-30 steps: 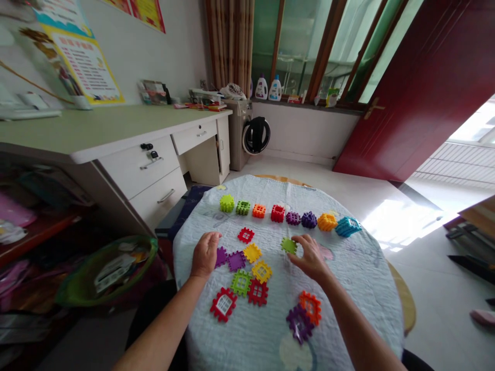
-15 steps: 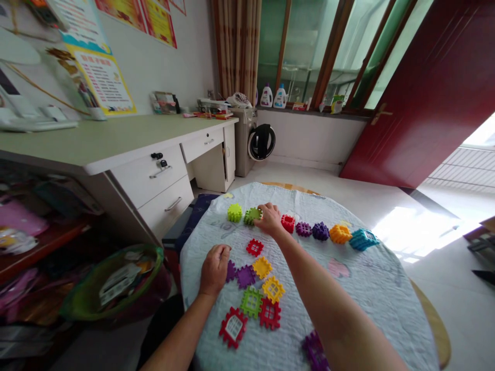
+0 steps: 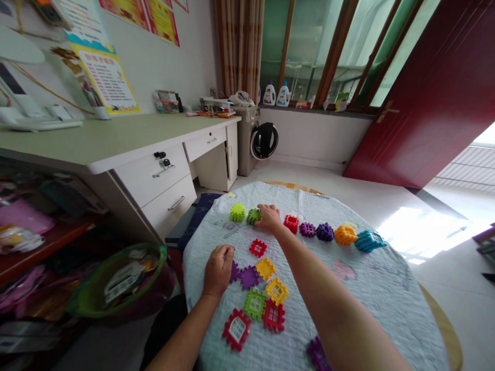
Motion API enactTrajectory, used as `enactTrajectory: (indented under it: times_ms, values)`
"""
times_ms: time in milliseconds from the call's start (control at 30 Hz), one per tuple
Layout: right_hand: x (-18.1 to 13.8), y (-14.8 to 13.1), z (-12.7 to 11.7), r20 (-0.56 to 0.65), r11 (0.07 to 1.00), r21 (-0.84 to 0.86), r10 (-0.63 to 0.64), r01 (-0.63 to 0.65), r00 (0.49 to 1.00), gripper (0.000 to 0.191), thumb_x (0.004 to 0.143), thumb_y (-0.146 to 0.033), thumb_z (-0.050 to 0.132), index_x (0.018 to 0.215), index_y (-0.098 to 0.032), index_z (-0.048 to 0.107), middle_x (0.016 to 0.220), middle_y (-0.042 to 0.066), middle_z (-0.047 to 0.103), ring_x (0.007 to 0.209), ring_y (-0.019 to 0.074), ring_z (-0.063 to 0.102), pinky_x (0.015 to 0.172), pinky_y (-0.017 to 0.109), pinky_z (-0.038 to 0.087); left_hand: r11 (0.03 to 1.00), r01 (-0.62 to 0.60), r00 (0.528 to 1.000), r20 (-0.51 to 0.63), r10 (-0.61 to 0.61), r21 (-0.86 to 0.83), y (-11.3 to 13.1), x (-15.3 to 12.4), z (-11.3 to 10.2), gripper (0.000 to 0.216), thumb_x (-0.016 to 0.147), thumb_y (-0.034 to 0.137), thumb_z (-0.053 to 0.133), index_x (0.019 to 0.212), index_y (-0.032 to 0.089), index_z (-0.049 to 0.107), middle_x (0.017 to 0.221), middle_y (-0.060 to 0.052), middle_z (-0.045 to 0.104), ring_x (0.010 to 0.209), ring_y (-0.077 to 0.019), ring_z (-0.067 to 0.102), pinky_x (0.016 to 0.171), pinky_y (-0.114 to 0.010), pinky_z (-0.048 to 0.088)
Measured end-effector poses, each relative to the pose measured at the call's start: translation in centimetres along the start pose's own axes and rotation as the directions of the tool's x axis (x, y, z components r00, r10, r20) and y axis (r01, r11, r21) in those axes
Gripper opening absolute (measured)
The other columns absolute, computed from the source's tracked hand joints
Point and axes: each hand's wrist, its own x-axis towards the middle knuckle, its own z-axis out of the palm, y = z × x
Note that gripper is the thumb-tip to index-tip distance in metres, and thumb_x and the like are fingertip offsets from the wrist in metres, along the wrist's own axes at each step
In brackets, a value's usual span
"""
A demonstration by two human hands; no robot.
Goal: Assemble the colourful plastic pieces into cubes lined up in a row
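Observation:
My right hand [image 3: 268, 217] reaches to the far row of toy cubes and is closed on the green cube [image 3: 253, 216], covering the orange one behind it. A lime cube [image 3: 237, 212] stands to its left. Right of the hand stand a red cube [image 3: 291, 223], two purple cubes [image 3: 316, 231], an orange cube [image 3: 345, 234] and a teal cube [image 3: 370, 240]. My left hand [image 3: 218, 270] rests curled on the cloth, touching a purple flat tile [image 3: 233, 271]. Several flat tiles, red [image 3: 258, 247], yellow [image 3: 265, 268], green [image 3: 254, 303], lie near it.
The round table [image 3: 348, 288] carries a pale quilted cloth. A desk with drawers [image 3: 154, 170] stands to the left, a green basket [image 3: 116, 281] on the floor below it. A washing machine [image 3: 253, 139] and a red door [image 3: 429, 93] lie beyond.
My right hand carried a green tile from the table's middle to the far row and now presses it at the green cube. My left hand stayed put.

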Motion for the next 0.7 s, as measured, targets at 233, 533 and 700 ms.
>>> enactTrajectory:
  times_ms: [233,533,700]
  values:
    - [0.2,-0.7,-0.3,-0.015,1.000,0.015,0.012,-0.012,1.000,0.059,0.072,-0.032,0.069,0.128,-0.023,0.051,0.126,0.010,0.058,0.116,0.0313,0.043,0.091,0.042,0.033,1.000,-0.004,1.000,0.002,0.004,0.012,-0.1,0.0,0.1,0.034,0.092,0.043,0.039,0.082,0.021,0.062,0.084,-0.006,0.065,0.087,-0.0218,0.062,0.083,-0.036,0.048]
    - [-8.2,3.4,-1.6,-0.264,0.985,0.170,0.020,0.026,0.964,0.055,0.077,-0.032,0.065,0.129,-0.022,0.052,0.133,0.012,0.051,0.120,0.0311,0.044,0.100,0.046,0.035,1.000,-0.025,1.000,-0.004,0.025,0.009,-0.2,0.0,0.0,0.033,0.092,0.043,0.040,0.082,0.021,0.063,0.085,-0.006,0.066,0.087,-0.0214,0.062,0.084,-0.035,0.048]
    - [-17.7,8.9,-1.3,-0.177,0.972,0.226,-0.032,0.072,0.984,0.034,0.080,-0.025,0.058,0.113,-0.021,0.061,0.116,0.010,0.059,0.110,0.0260,0.054,0.098,0.043,0.041,0.999,-0.042,0.999,0.006,0.042,0.023,-0.5,0.0,0.2,0.034,0.091,0.044,0.039,0.083,0.021,0.062,0.086,-0.006,0.066,0.087,-0.0216,0.062,0.084,-0.035,0.048]
